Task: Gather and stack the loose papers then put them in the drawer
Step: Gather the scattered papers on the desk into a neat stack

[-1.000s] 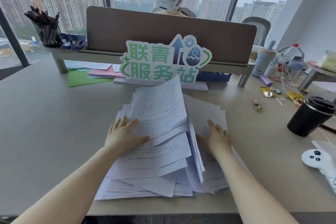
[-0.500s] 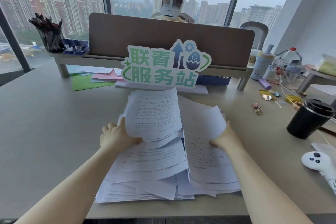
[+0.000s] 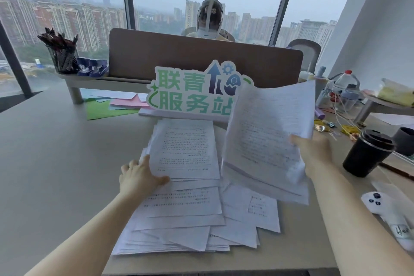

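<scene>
A messy pile of loose printed papers (image 3: 186, 213) lies fanned out on the grey desk (image 3: 56, 163) in front of me. My left hand (image 3: 140, 178) grips the left edge of the upper sheets of that pile. My right hand (image 3: 313, 152) holds a lifted bunch of papers (image 3: 266, 136) by its right edge, tilted up above the right side of the pile and partly covering the sign. No drawer is in view.
A green and white sign (image 3: 192, 92) stands just behind the pile, before a brown divider (image 3: 201, 60). A black lidded cup (image 3: 367, 152) and a white controller (image 3: 385, 206) sit at the right. Coloured sheets (image 3: 107, 107) lie at the back left. A person sits behind the divider.
My right hand has closed on a bunch of sheets from the right side of the pile and raised it off the desk. My left hand stayed at the pile's left edge.
</scene>
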Demonstrator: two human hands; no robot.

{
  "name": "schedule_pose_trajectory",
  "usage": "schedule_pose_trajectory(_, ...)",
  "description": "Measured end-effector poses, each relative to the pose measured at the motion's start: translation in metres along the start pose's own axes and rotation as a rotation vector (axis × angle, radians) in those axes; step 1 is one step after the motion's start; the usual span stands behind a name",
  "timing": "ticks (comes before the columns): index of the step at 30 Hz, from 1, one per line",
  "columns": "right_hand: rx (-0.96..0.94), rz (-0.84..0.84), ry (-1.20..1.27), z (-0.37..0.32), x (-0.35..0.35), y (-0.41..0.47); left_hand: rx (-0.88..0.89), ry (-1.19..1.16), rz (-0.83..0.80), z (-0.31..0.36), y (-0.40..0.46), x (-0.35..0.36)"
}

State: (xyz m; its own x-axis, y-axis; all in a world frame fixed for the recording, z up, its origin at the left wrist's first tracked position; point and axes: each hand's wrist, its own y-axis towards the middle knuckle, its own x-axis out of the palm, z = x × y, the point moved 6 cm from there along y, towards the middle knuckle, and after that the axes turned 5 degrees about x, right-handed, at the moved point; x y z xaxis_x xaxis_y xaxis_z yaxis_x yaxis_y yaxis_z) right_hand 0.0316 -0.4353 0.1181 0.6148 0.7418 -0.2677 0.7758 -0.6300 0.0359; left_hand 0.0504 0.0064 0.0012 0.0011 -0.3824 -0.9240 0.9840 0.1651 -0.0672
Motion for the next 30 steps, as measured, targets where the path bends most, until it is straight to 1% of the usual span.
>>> schedule_pose_trajectory(2, 0.069, -0.088, 0.06, -0.001, 0.016, -0.005, 0.017, -0.015, -0.019, 0.002, -0.001, 0.002)
schedule_pose_trajectory(5, 0.139, -0.252, 0.05, 0.014, 0.057, -0.028, 0.03, -0.087, -0.049, 0.007, -0.001, 0.003)
schedule_pose_trajectory(8, 0.165, -0.379, -0.052, 0.041, 0.093, -0.048, -0.005, -0.214, -0.006, 0.003, 0.002, 0.0)
schedule_pose_trajectory(10, 0.114, -0.367, -0.251, 0.056, 0.106, -0.053, -0.059, -0.24, 0.054, -0.005, 0.003, -0.006)
schedule_pose_trajectory(12, 0.07, -0.231, -0.618, 0.064, 0.102, -0.051, -0.084, -0.228, 0.078, -0.01, 0.002, -0.01)
schedule_pose_trajectory(13, 0.095, -0.181, -0.756, 0.068, 0.097, -0.05, -0.089, -0.244, 0.083, -0.011, 0.003, -0.013)
schedule_pose_trajectory(14, 0.141, -0.176, -0.817, 0.073, 0.095, -0.049, -0.088, -0.279, 0.083, -0.01, 0.003, -0.017)
schedule_pose_trajectory(15, 0.182, -0.201, -0.824, 0.078, 0.094, -0.049, -0.087, -0.32, 0.075, -0.007, 0.003, -0.02)
schedule_pose_trajectory(17, 0.181, -0.289, -0.774, 0.083, 0.101, -0.052, -0.104, -0.4, 0.043, -0.001, 0.006, -0.023)
schedule_pose_trajectory(19, 0.114, -0.347, -0.705, 0.082, 0.11, -0.056, -0.15, -0.504, 0.003, 0.004, 0.008, -0.021)
schedule_pose_trajectory(22, 0.038, -0.433, -0.701, 0.075, 0.124, -0.067, -0.203, -0.658, -0.077, 0.013, 0.005, -0.013)
schedule_pose_trajectory(25, -0.013, -0.53, -0.551, 0.072, 0.136, -0.08, -0.22, -0.834, -0.18, 0.025, 0.002, -0.002)
schedule_pose_trajectory(27, -0.04, -0.585, -0.497, 0.074, 0.143, -0.088, -0.206, -0.851, -0.185, 0.031, 0.0, 0.001)
schedule_pose_trajectory(29, -0.032, -0.611, -0.474, 0.074, 0.145, -0.092, -0.169, -0.761, -0.157, 0.035, 0.0, -0.001)
schedule_pose_trajectory(30, -0.027, -0.586, -0.476, 0.072, 0.142, -0.091, -0.154, -0.715, -0.143, 0.037, 0.0, -0.003)
